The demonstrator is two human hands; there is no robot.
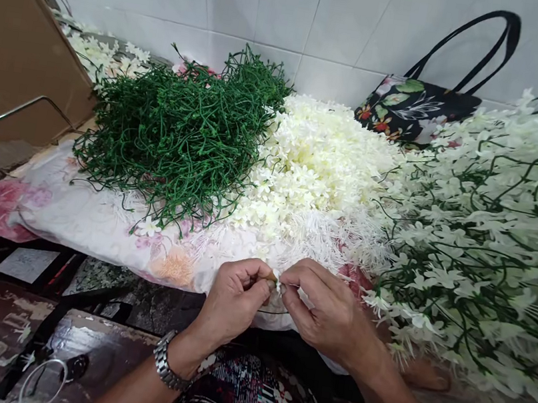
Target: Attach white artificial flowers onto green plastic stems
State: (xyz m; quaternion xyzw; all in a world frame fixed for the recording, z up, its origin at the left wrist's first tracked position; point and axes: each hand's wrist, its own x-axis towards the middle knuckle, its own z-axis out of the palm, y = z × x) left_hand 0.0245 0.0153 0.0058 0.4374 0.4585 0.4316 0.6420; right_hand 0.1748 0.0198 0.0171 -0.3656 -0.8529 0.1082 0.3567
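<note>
Both hands pinching: left hand (237, 298) and right hand (319, 300) are closing thumb and fingers on one small white piece (278, 284), fingertips nearly meeting. It's sitting right in the gap, at the front edge of the cloth (112, 239), left hand coming in from its left, right hand from its right. Neither hand is clearly nearer. Long axis: can't tell, fingers are covering most of it. White filaments (309, 234) are lying just ahead, blossoms (315, 161) piling up behind those. Green stems (179, 127) are lying forward-left, nearer the left hand; sprays (475, 246) are crowding the right hand's side.
</note>
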